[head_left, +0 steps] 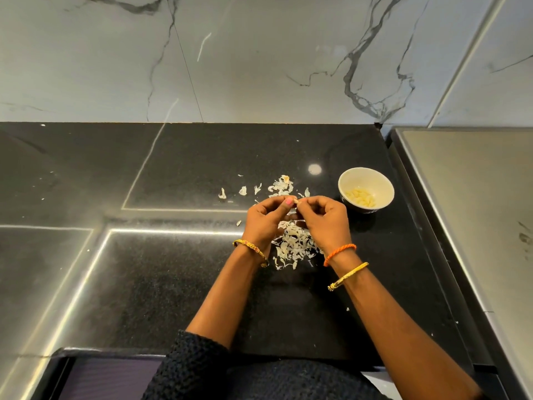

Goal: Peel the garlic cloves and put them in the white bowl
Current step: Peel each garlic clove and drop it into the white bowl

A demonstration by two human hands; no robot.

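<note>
My left hand and my right hand meet fingertip to fingertip over the black counter. Both pinch one small pale garlic clove, mostly hidden by my fingers. The white bowl stands to the right of my right hand, a short gap away, and holds several peeled cloves. A pile of dry garlic skins lies under and between my wrists. More skins are scattered just beyond my fingers.
The black stone counter runs back to a marble wall. A raised grey steel surface borders the counter on the right, close behind the bowl. The counter's front edge is near my body.
</note>
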